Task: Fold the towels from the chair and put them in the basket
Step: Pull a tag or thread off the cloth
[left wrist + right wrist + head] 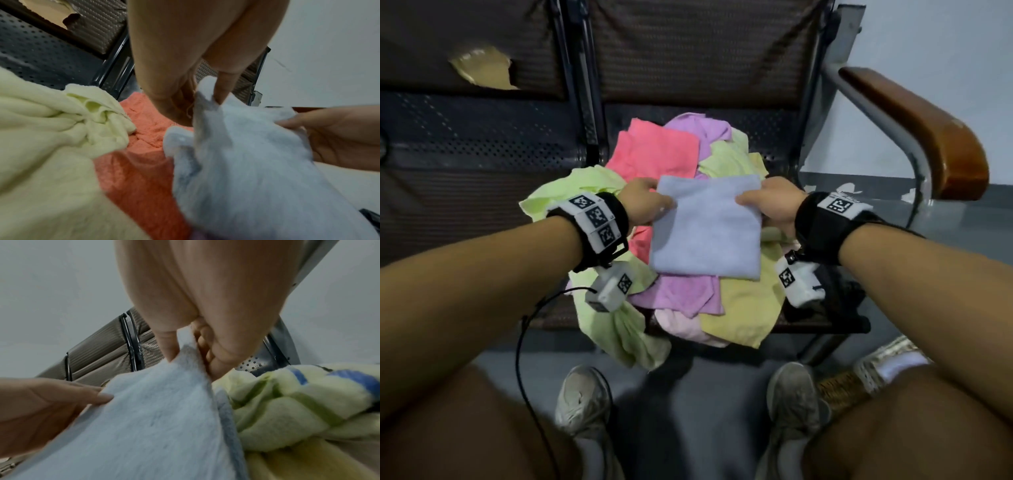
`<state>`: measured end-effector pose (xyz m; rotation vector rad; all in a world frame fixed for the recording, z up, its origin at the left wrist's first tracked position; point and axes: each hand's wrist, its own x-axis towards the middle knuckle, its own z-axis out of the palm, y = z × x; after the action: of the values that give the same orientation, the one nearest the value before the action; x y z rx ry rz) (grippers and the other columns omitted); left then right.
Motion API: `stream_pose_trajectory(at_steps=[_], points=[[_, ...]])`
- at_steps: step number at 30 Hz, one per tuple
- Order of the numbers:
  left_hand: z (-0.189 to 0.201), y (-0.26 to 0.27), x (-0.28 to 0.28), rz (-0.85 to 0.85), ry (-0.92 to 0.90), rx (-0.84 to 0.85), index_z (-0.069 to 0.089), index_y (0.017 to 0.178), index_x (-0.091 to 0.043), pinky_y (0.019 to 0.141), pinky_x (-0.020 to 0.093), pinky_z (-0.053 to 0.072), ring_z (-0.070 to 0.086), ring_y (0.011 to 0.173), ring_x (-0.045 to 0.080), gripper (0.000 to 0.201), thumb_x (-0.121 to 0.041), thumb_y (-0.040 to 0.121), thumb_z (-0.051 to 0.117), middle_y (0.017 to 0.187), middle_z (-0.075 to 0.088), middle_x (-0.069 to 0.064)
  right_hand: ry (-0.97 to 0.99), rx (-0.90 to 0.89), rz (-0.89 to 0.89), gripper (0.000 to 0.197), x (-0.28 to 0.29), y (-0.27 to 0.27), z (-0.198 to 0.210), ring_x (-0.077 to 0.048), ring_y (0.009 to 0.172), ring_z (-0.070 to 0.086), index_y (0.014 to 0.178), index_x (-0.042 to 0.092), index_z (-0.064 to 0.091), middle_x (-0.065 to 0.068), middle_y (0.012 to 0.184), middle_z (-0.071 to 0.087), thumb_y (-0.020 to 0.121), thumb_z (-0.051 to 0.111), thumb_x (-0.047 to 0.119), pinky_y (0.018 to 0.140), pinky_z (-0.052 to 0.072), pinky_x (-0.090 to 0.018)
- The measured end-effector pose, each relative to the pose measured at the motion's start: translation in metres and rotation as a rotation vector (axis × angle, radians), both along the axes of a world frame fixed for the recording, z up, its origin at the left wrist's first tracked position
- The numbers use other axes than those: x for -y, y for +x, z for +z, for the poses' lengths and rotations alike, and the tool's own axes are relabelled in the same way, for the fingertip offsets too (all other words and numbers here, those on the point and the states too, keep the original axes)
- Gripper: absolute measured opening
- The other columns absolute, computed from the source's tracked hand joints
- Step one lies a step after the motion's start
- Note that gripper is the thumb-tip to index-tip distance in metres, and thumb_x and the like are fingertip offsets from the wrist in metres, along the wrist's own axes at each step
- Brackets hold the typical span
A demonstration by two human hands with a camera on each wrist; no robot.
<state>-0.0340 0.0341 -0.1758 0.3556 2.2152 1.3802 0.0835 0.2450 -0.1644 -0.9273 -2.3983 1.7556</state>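
Observation:
A pale blue towel (707, 226), folded into a rough square, hangs over the heap of towels (681, 150) on the chair seat. My left hand (645, 202) pinches its upper left corner, and my right hand (768, 204) pinches its upper right corner. In the left wrist view the thumb and fingers of my left hand (197, 97) clamp the blue towel (246, 146). In the right wrist view my right hand (191, 345) grips the towel's (154, 410) top edge between thumb and curled fingers. The basket (842, 387) shows as a woven rim by my right knee.
Pink, lilac, yellow and light green towels spill over the seat's front edge (811, 327). A wooden armrest (928, 133) juts out on the right. The perforated seat (476, 137) to the left carries torn padding. My shoes (582, 401) stand on the grey floor below.

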Motion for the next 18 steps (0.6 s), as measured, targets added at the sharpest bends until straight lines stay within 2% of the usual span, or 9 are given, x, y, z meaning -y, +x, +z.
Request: stream_pose_trajectory(at_steps=[2,4,6,8,10,11,13,15,18], points=[[-0.007,-0.010,-0.008,0.091,-0.011,-0.072,0.060,0.120,-0.011,0.087,0.043,0.058,0.068,0.090,0.029,0.035,-0.013,0.086,0.070,0.102,0.067,0.011,0.105,-0.052,-0.034,0.030,-0.001,-0.014,-0.005,-0.029,0.096,0.071,0.115,0.004,0.068,-0.012,0.109,0.073,0.087,0.065,0.014,0.090,0.058,-0.047],[-0.012,-0.014,-0.011,0.124,-0.092,-0.180,0.051,0.133,-0.015,0.088,0.036,0.054,0.064,0.092,0.025,0.053,-0.024,0.085,0.071,0.105,0.064,0.004,0.235,-0.050,-0.042,0.044,0.002,-0.020,-0.006,-0.026,0.102,0.067,0.132,0.011,0.057,-0.008,0.117,0.067,0.090,0.064,0.023,0.094,0.055,-0.043],[-0.014,-0.009,-0.007,0.112,-0.136,-0.334,0.055,0.126,-0.019,0.088,0.032,0.051,0.060,0.093,0.021,0.048,-0.026,0.083,0.072,0.105,0.063,-0.001,0.460,-0.066,0.036,0.049,0.008,-0.016,-0.006,-0.024,0.113,0.060,0.136,0.016,0.049,-0.008,0.128,0.060,0.091,0.064,0.028,0.100,0.049,-0.041],[-0.017,0.000,0.000,-0.008,-0.117,-0.387,0.066,0.103,-0.021,0.084,0.031,0.052,0.063,0.090,0.021,0.022,-0.018,0.082,0.071,0.095,0.067,-0.002,0.661,-0.111,0.190,0.031,0.015,-0.002,-0.011,-0.021,0.105,0.063,0.120,0.017,0.062,-0.002,0.116,0.067,0.090,0.064,0.026,0.097,0.050,-0.039],[-0.022,0.012,0.010,-0.234,-0.155,-0.347,0.071,0.096,-0.022,0.087,0.032,0.052,0.064,0.091,0.018,0.018,-0.014,0.081,0.073,0.096,0.070,-0.002,0.715,-0.044,0.387,0.018,0.021,0.015,-0.017,-0.017,0.092,0.066,0.103,0.017,0.072,0.003,0.099,0.072,0.089,0.066,0.027,0.091,0.053,-0.038],[-0.025,0.018,0.016,-0.352,-0.219,-0.344,0.071,0.103,-0.022,0.091,0.033,0.051,0.064,0.095,0.018,0.026,-0.016,0.079,0.076,0.102,0.069,-0.002,0.710,0.028,0.487,0.024,0.023,0.023,-0.020,-0.017,0.095,0.066,0.107,0.016,0.072,0.002,0.103,0.073,0.088,0.069,0.030,0.093,0.052,-0.037],[-0.032,0.027,0.024,-0.511,-0.354,-0.383,0.063,0.122,-0.026,0.089,0.031,0.050,0.061,0.097,0.018,0.054,-0.023,0.072,0.082,0.109,0.064,-0.003,0.734,0.146,0.648,0.051,0.024,0.035,-0.027,-0.021,0.114,0.062,0.130,0.015,0.063,-0.002,0.125,0.067,0.084,0.073,0.036,0.100,0.047,-0.034],[-0.038,0.031,0.028,-0.522,-0.385,-0.432,0.056,0.130,-0.026,0.081,0.027,0.048,0.059,0.094,0.018,0.065,-0.022,0.071,0.082,0.108,0.062,-0.003,0.788,0.151,0.691,0.060,0.021,0.042,-0.032,-0.025,0.120,0.059,0.138,0.013,0.056,-0.005,0.133,0.063,0.084,0.073,0.033,0.101,0.046,-0.035],[-0.035,0.028,0.029,-0.396,-0.319,-0.496,0.066,0.116,-0.017,0.079,0.030,0.049,0.063,0.089,0.023,0.038,-0.015,0.078,0.072,0.101,0.069,0.003,0.868,0.064,0.648,0.027,0.019,0.041,-0.033,-0.030,0.106,0.063,0.118,0.011,0.066,-0.007,0.110,0.070,0.094,0.058,0.021,0.086,0.047,-0.034]])
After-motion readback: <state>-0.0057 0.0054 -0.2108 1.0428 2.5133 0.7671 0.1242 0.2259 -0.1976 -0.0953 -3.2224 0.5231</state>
